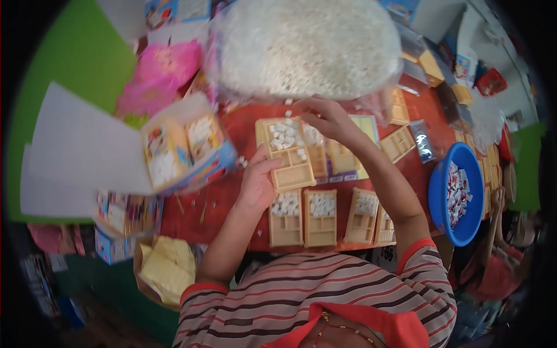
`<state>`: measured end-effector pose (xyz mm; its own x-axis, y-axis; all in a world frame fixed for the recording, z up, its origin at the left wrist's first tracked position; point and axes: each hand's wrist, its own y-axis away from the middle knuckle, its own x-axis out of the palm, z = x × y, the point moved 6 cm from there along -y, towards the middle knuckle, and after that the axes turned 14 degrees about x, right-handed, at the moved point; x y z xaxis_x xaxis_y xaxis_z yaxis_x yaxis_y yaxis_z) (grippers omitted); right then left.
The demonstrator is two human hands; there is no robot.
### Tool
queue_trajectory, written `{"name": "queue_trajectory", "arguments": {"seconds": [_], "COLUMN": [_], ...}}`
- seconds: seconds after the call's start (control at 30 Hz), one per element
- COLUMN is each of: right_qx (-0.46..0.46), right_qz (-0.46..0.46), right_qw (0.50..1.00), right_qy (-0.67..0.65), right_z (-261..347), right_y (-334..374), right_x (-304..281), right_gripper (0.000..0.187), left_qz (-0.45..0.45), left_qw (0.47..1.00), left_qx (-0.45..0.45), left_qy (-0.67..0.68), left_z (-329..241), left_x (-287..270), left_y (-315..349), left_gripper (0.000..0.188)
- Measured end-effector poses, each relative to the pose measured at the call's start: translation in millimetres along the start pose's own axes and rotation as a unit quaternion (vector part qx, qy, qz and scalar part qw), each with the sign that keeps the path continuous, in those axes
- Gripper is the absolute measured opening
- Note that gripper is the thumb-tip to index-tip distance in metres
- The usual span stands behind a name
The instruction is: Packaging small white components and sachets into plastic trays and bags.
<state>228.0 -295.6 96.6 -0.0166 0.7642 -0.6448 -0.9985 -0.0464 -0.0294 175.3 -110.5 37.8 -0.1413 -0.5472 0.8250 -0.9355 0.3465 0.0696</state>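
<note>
Held in L hand: tray, in front of torso, apparently raised off red tabletop. Fingers pinching its left edge, thumb over rim; prob. gripped there to leave compartments uncovered for R hand.

R hand at near edge of clear bag, fingers curled; cannot tell whether pinching a cube. Bag parked straight ahead, prob. for short reach.

Tray contents: white cubes heaped in far compartment, approx. 2–3 in a small mid one, none seen in near one. Exact heap count n/a, overlapping.

Counts, approx.:
- near-row trays: 4, along tabletop edge, far compartments w/ cubes; prob. lined up there for easy access.
- behind held tray: at least 2 more, partly hidden.
- bare trays, R of forearm: at least 2.
- loose cubes betw. tray and bag: 2; a few more by open box.
- blue basin: 1, w/ many small packets, uncountable.
- pink bag: 1, far L.
</note>
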Motion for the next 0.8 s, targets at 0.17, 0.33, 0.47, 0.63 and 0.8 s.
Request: {"name": "queue_trajectory", "arguments": {"seconds": [0.17,0.33,0.47,0.63,0.8], "right_qx": [0.070,0.042,0.045,0.036,-0.045], "right_qz": [0.155,0.272,0.285,0.260,0.154], "right_qw": [0.976,0.949,0.946,0.960,0.987], "right_qy": [-0.138,-0.155,-0.150,-0.098,0.002], "right_z": [22.1,55.1,59.9,55.2,61.8], "right_y": [50.0,72.5,66.7,60.6,59.8], "right_x": [77.6,147.0,181.1,201.0,201.3], "right_gripper": [0.030,0.032,0.030,0.031,0.025], "left_qz": [-0.016,-0.040,-0.063,-0.116,-0.132], "left_qw": [0.997,0.991,0.984,0.956,0.908], "left_qx": [-0.038,-0.051,-0.030,0.026,0.101], "left_qy": [-0.059,-0.117,-0.161,-0.267,-0.385], "left_z": [-22.1,-46.6,-60.5,-80.3,-94.2], "left_x": [-38.7,-76.7,-100.4,-118.1,-123.5], "left_y": [84.1,133.8,144.8,149.6,151.6], "left_gripper": [0.056,0.061,0.063,0.057,0.049]}}
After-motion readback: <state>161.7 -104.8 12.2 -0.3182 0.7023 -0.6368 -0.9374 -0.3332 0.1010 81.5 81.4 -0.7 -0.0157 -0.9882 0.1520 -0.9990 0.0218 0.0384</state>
